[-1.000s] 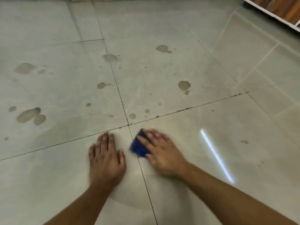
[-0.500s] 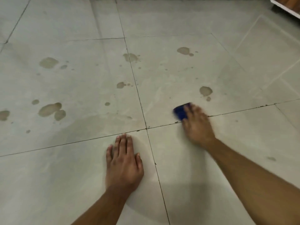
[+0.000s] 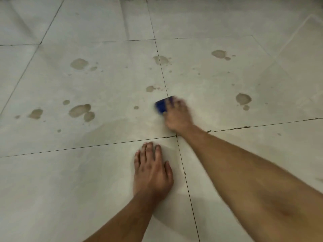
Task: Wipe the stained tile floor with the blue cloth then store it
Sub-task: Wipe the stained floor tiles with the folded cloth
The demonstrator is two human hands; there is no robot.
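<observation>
Head view: right hand [image 3: 176,114] presses blue cloth [image 3: 161,105] on stained tile floor [image 3: 104,84]; left hand [image 3: 152,172] flat, empty.

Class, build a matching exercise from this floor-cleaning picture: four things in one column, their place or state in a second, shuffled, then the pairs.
Column A
1. left hand
2. right hand
3. blue cloth
4. double stain

Column B
a. blurred, pressing the cloth down
b. far left of the cloth, unwiped
c. flat on the near tile, empty
d. under fingers, on a grout line

Pairs: 1-c, 2-a, 3-d, 4-b
</observation>
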